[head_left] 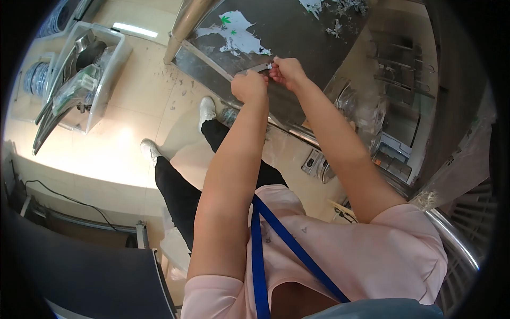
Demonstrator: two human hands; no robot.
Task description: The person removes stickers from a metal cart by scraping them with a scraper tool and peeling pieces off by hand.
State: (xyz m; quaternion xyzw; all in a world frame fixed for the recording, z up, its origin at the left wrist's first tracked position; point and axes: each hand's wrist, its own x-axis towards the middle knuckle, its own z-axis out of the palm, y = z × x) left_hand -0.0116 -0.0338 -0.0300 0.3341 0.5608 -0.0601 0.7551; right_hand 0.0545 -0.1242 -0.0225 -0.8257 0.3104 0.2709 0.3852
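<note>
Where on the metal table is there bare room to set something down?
Beyond the right hand, bare metal table shows between the torn sheet and white scraps. It's crowded near the left hand, where both hands nearly meet.

Left hand curling closed, contents hidden. Right hand just beside it, pinching a small white scrap over a dark tabletop. Torn white sheet with green leaf marks lying beyond. Clear bin standing on floor, left, holding metal pieces.
</note>
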